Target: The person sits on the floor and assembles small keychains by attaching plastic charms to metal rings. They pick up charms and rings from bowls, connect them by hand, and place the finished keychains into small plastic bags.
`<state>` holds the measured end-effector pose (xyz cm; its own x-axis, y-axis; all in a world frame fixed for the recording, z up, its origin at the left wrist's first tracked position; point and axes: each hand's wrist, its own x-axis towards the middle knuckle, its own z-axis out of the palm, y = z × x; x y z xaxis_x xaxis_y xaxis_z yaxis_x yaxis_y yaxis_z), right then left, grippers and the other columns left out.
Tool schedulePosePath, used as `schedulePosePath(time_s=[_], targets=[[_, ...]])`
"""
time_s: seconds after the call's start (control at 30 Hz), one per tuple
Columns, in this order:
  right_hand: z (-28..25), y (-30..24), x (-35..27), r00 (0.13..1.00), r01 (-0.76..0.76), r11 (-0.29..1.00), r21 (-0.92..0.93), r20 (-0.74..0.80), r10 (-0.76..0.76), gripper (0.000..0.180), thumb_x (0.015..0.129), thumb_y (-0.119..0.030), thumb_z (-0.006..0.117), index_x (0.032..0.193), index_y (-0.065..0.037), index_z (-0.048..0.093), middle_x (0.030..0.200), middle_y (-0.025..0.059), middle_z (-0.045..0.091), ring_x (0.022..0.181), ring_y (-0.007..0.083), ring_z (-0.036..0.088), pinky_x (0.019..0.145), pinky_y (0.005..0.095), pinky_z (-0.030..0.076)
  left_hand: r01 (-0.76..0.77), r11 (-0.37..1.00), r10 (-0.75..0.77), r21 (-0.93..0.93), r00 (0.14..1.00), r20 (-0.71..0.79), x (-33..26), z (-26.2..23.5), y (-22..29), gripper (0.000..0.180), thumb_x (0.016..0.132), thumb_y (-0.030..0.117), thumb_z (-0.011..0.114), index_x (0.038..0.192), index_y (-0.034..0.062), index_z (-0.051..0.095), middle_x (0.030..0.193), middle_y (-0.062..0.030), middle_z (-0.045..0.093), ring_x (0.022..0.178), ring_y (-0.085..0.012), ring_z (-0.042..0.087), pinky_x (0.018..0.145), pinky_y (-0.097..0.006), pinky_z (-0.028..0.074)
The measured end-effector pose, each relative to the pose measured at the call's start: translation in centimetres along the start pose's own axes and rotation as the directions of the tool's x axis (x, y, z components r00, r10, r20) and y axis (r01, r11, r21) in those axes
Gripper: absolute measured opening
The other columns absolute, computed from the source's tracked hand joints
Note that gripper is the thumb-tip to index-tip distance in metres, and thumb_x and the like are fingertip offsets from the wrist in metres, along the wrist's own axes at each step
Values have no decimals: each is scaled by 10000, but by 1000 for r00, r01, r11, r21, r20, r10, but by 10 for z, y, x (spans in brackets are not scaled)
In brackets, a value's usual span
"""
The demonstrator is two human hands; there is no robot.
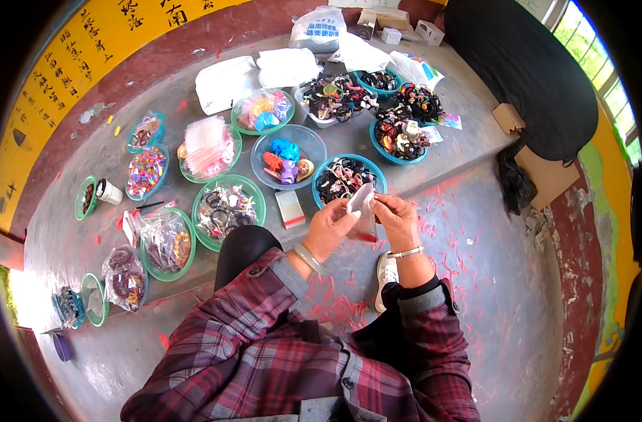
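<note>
My left hand (329, 228) and my right hand (397, 220) are raised together over the concrete step, both pinching a small clear plastic bag (363, 211) with a red strip at its lower edge and a white piece at its top. A pale bangle rings my left wrist and a thin bracelet my right. Just beyond the bag sits a teal bowl (326, 166) full of dark hair accessories. A small stack of clear bags (291, 209) lies flat on the step to the left of my hands.
Many bowls of hair ornaments spread over the step: a clear bowl (261, 163) with blue and orange pieces, green bowls (254, 193) of clips and bagged items, teal bowls (374, 138) of dark bands. White plastic bags (226, 82) and boxes lie behind. Red paper scraps litter the floor (490, 267).
</note>
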<state>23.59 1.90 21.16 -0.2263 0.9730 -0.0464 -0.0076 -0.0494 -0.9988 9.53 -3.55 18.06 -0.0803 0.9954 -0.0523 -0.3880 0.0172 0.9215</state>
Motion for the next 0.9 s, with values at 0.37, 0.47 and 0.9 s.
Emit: schedulePosePath(time_s=[0.37,0.47,0.9], targets=[[-3,1,-1,998,25,997,68,-58,-21,111,732,-53,659,821,14,655,729,14,609,656,67,526,592,187,415,230,936,-212,-265,973,95,-4,2,9,293,890,268,462,1042,21,506,920,-38,567,813,-143,581,675,-294,521],[-2,-1,-1,999,-32,979,199,-27,38,93,748,-66,651,805,8,649,730,16,610,652,73,537,592,193,424,258,904,-209,-341,962,174,-2,1,12,285,900,245,440,1065,20,498,990,-65,566,878,-173,579,733,-320,513],[2,10,-1,971,-153,861,484,-87,222,88,804,-107,591,821,-22,602,752,29,612,650,110,568,599,224,448,202,927,-161,-316,976,149,-5,7,9,292,901,228,440,1074,-2,494,1017,-77,553,913,-195,566,773,-338,511]])
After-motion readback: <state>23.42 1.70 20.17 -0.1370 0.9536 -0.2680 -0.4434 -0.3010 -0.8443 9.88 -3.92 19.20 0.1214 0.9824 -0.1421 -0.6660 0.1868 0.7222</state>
